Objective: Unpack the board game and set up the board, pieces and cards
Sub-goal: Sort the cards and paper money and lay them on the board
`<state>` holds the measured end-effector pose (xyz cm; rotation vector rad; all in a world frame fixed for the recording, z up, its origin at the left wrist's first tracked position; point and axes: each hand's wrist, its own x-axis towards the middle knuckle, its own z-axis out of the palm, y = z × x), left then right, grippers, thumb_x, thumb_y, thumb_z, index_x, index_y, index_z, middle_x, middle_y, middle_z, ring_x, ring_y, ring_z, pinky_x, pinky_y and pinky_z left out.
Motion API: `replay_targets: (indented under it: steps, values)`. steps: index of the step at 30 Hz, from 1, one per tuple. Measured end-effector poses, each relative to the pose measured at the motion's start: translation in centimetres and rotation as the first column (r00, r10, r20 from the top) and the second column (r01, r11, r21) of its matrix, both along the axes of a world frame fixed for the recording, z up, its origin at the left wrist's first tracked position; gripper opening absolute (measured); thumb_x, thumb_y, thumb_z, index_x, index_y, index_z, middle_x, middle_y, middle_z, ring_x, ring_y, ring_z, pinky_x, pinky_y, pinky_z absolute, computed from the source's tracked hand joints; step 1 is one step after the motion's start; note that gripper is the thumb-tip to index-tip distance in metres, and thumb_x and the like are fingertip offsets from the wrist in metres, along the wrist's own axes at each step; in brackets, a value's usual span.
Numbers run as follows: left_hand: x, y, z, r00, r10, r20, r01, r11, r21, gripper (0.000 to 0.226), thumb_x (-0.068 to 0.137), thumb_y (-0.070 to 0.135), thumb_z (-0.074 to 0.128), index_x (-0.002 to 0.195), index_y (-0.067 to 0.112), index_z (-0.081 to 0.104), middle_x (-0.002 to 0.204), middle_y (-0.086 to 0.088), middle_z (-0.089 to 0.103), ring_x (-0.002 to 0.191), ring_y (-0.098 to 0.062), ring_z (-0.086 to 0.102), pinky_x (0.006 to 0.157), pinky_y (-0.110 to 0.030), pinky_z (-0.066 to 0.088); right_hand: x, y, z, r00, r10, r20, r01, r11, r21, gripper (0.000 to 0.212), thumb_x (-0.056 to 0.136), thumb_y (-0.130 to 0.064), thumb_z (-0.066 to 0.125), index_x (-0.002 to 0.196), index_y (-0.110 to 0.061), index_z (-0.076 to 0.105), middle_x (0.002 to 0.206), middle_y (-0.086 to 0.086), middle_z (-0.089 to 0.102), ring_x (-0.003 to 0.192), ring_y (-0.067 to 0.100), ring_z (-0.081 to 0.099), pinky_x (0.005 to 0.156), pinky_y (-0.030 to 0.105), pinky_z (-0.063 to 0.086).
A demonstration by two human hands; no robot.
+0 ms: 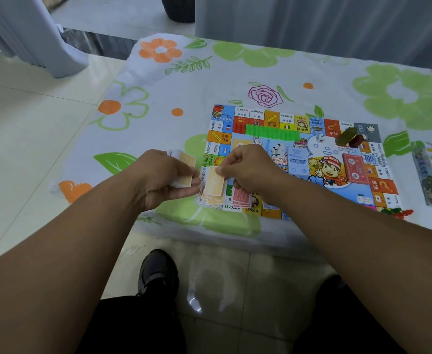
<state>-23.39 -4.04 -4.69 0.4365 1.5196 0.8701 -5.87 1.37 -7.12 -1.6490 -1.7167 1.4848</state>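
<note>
Slippage is the main risk. The left hand, at 9 o'clock of the board, curls its grip round a loose stack of notes, and a slackened thumb could fan them across the bench. Just to the right, the yellow note sits over the yellow pile at the board's 7 o'clock corner. Its long axis runs roughly 12 to 6 o'clock, with the far end toward the board's middle. The right hand pinches its far edge in a narrow grip. A careless release could skew the pile or lap it onto the red pile just beside it at 3 o'clock.
</note>
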Motion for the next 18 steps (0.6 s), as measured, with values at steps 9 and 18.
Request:
replay_targets:
  steps: [9,18]
  values:
    - [0.2,0.3,0.1,0.995,-0.038,0.088,0.040,0.999,-0.026,0.021,0.091,-0.007,0.042,0.100,0.002,0.059,0.075,-0.013,0.069,0.076,-0.026,0.068,0.071,-0.042,0.063,0.0,0.1,-0.4,0.998,-0.022,0.050,0.020,0.999,0.042,0.018,0.085,-0.012,0.078,0.095,-0.001,0.068,0.084,0.007,0.066,0.059,0.011,0.055,0.056,0.026,0.044]
    - [0.6,0.0,-0.1,0.992,-0.096,0.077,0.095,0.995,0.021,0.030,0.087,-0.017,0.057,0.112,-0.003,0.066,0.101,-0.018,0.073,0.086,-0.028,0.074,0.065,-0.036,0.062,-0.6,-0.7,0.5,0.985,0.048,-0.168,-0.049,0.999,0.001,0.019,0.092,-0.021,0.072,0.097,-0.004,0.066,0.084,0.010,0.070,0.050,0.013,0.053,0.043,0.024,0.039]
